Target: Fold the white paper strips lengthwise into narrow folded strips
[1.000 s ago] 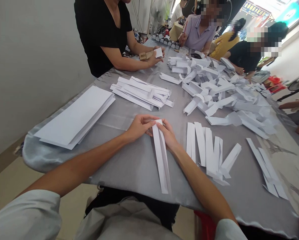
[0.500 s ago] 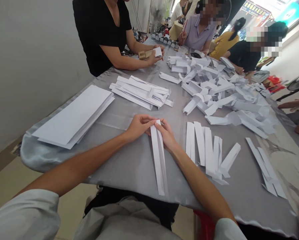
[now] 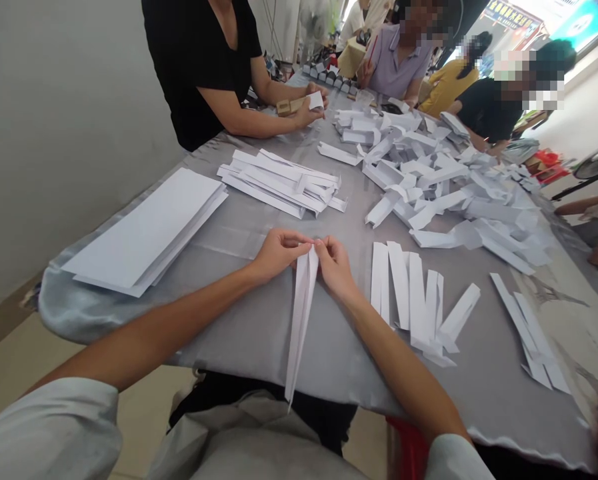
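Note:
A long folded white paper strip point(image 3: 301, 320) hangs from my fingertips, its lower end reaching past the table's front edge. My left hand point(image 3: 281, 255) pinches the strip's top end from the left, thumb and fingers together. From the right, my right hand point(image 3: 336, 267) grips the same end, its thumb close to the left thumb. Several folded paper strips point(image 3: 416, 293) lie side by side to the right of my right hand. Beyond my hands rests a bundle of folded strips point(image 3: 283, 183), and flat white paper sheets point(image 3: 149, 230) are stacked at the left.
A large heap of folded paper pieces point(image 3: 429, 173) covers the right rear of the grey tablecloth point(image 3: 219, 320). More strips point(image 3: 531, 340) lie at the far right. A co-worker in black point(image 3: 203, 73) holds a white paper piece across the table; other people sit farther back.
The strip's lower end has swung left and towards me, and the strip has turned to look narrower. My right hand has shifted slightly, its fingers curling more.

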A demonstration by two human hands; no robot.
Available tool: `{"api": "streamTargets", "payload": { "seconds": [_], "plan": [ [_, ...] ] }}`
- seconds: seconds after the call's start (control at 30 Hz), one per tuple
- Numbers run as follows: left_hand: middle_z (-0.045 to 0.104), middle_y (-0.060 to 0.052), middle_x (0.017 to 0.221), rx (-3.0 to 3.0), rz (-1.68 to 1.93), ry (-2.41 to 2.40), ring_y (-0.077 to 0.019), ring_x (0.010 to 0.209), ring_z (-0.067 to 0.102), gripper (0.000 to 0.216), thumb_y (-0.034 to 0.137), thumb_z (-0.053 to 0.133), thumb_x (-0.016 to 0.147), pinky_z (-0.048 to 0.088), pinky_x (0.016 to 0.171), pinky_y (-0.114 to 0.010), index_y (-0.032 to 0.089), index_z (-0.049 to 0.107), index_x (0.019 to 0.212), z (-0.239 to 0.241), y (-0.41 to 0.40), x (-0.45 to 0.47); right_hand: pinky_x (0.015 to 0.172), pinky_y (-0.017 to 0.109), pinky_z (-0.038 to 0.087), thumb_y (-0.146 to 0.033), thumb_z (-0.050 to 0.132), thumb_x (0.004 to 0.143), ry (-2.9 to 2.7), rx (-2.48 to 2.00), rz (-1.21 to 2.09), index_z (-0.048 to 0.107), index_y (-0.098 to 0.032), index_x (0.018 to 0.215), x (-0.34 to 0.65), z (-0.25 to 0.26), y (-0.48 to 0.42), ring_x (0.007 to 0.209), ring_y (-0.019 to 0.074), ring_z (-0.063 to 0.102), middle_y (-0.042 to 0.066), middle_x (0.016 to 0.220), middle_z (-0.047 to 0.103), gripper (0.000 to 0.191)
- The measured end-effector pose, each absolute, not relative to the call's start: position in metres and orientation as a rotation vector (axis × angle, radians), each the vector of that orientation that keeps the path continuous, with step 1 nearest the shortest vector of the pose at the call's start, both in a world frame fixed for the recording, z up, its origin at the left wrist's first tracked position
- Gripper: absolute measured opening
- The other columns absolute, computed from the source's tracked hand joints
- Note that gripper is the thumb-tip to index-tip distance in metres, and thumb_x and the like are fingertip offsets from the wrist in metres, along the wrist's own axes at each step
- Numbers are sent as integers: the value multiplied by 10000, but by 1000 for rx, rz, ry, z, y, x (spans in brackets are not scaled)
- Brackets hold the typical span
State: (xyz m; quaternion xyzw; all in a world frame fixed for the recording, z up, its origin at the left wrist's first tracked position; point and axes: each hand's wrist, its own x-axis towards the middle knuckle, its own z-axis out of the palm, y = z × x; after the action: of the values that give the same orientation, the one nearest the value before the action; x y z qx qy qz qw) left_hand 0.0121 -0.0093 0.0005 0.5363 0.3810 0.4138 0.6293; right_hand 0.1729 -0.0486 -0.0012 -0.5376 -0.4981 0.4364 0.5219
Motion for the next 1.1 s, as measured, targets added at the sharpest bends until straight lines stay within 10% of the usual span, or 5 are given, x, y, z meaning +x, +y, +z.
{"api": "streamTargets", "payload": {
  "seconds": [1.1],
  "plan": [
    [829, -82, 946, 1165, 938, 905, -196, 780, 755, 472, 482, 941, 760, 581, 618, -256, 185, 862, 1119, -6, 2, 4, 324, 196, 354, -759, 746, 891, -1259, -1205, 1418, 506, -238, 796, 185, 3, -54, 426, 79, 473, -56, 635, 554, 582]
  ]
}}
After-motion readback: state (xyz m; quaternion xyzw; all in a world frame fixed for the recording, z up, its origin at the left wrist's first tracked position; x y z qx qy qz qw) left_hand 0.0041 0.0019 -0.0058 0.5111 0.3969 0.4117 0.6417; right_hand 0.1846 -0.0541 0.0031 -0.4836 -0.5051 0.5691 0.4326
